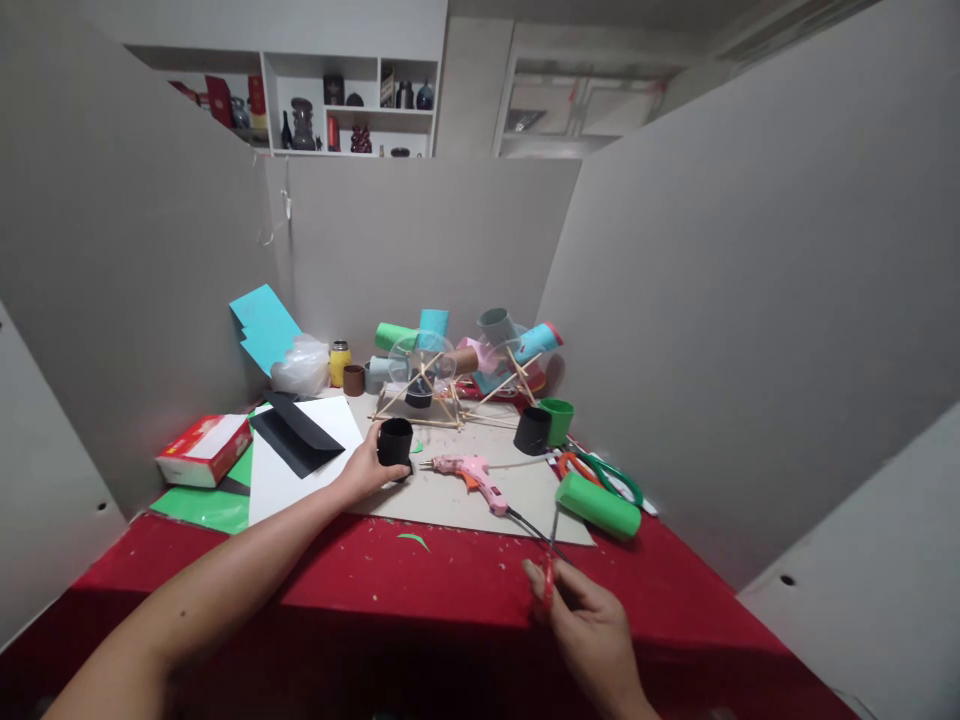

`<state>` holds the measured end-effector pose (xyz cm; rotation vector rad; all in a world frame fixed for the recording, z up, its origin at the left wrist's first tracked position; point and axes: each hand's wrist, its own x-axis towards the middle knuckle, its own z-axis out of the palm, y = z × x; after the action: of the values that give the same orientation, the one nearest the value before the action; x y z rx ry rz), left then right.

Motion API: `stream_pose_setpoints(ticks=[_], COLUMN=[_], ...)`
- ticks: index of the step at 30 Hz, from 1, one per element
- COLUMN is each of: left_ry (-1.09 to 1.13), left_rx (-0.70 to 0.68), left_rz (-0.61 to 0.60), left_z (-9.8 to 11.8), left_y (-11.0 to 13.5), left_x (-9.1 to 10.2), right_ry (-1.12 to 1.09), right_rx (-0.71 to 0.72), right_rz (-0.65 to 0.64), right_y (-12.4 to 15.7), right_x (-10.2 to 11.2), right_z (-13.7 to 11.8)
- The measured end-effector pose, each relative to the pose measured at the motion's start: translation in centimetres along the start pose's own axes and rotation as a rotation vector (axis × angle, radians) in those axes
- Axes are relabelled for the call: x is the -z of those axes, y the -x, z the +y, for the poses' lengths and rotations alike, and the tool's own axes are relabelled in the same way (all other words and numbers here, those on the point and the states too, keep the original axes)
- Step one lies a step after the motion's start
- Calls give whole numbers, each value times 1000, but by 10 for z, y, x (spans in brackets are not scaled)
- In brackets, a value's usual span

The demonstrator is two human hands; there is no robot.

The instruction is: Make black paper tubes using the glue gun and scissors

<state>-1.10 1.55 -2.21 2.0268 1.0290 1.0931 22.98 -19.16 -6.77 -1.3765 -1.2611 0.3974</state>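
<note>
Taking the pink glue gun (pixel 469 475) as the clock's centre, the left hand (pixel 373 468) is at nine o'clock, its fingers and thumb closed around a short upright black tube (pixel 394 442). The right hand (pixel 592 612), at five o'clock, is curled around the red handles of a pair of scissors (pixel 548 588). Much looks done: a wheel model (pixel 424 364) at eleven o'clock, on a stick frame, carries coloured tubes, and a second wheel (pixel 517 352) stands at one o'clock. The held tube is already rolled but apart from both wheels, so fixing it seems undone; the loose green tube (pixel 559 422) at two and the folded black sheet (pixel 296 440) at ten also look unused. The second wheel's frame is partly covered and muddled with things behind it. Whether the dark patch by the left thumb is the tube's base or a scrap cannot be told, nor whether the blades are parted. Both arms run out of view below.
</note>
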Motion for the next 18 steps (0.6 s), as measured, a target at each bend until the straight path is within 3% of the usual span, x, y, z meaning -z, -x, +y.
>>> stream_pose_setpoints(ticks=[11, 18], left_ry=[32, 11], left_rx=[31, 46], left_rz=[3, 3], left_z=[3, 4], left_y=[-3, -3], left_x=[-1, -1], right_ry=[46, -4], right_rx=[95, 62], right_rz=[44, 17], right_y=[-1, 3], right_x=[0, 3], right_z=[-10, -7])
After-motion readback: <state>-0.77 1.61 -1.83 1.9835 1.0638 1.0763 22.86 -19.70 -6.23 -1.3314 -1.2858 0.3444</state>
